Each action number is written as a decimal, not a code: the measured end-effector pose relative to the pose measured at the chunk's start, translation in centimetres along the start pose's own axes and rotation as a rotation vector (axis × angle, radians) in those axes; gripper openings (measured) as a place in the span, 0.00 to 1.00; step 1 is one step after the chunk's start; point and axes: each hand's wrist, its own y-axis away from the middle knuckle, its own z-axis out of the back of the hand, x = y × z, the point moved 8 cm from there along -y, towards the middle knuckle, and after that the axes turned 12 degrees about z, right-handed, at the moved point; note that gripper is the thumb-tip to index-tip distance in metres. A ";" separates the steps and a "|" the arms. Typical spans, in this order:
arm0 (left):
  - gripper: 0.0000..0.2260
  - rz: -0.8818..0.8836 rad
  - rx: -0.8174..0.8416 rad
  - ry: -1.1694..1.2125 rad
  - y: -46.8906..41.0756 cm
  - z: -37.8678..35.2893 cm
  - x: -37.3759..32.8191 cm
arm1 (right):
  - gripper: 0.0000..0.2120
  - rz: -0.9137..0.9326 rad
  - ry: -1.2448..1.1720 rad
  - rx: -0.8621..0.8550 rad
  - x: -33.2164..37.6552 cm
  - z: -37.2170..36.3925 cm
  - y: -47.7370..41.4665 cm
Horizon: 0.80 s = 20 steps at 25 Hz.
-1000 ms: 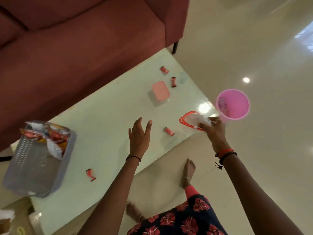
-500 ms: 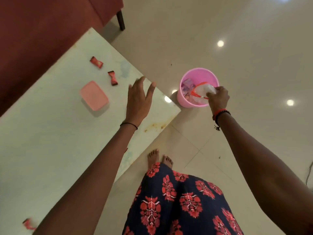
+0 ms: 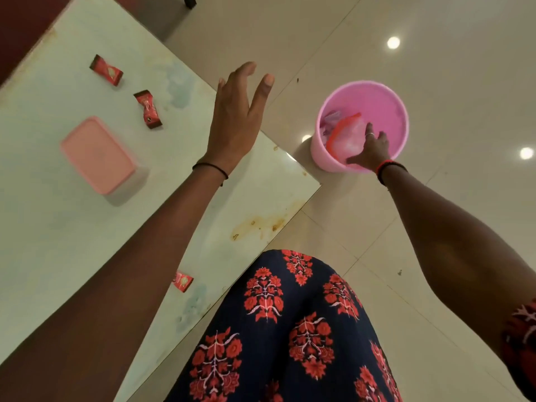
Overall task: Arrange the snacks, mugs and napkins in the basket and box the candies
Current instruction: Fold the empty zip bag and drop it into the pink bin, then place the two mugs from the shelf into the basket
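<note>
A closed pink candy box lies on the pale green table. Two red wrapped candies sit beyond it, and a third candy shows beside my left forearm near the front edge. My left hand hovers open above the table's right corner, holding nothing. My right hand reaches into a pink bin on the floor, fingers spread against a clear plastic bag with a red zip strip lying inside.
The bin stands on the glossy tiled floor just right of the table corner. A dark red sofa borders the table at top left. My floral skirt fills the bottom middle.
The view swung right, away from the grey basket. My right hand carried the clear bag from over the table edge down into the pink bin and spread its fingers.
</note>
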 end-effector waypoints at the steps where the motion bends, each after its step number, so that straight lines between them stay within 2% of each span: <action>1: 0.23 0.013 0.003 -0.001 0.2 0.1 0.4 | 0.48 -0.008 -0.068 -0.011 0.0 0.0 0.1; 5: 0.24 0.087 0.020 -0.023 2.3 2.3 0.9 | 0.31 -0.015 -0.212 -0.236 1.9 3.9 3.3; 8: 0.24 0.126 0.000 -0.025 5.0 5.4 0.4 | 0.25 -0.014 -0.270 -0.294 4.7 6.3 7.6; 14: 0.26 0.235 -0.068 0.010 12.7 12.9 0.3 | 0.18 0.116 -0.353 -0.281 14.5 8.5 16.9; 20: 0.26 0.429 -0.181 0.039 21.1 20.2 2.9 | 0.22 0.347 -0.261 -0.204 24.7 8.1 26.1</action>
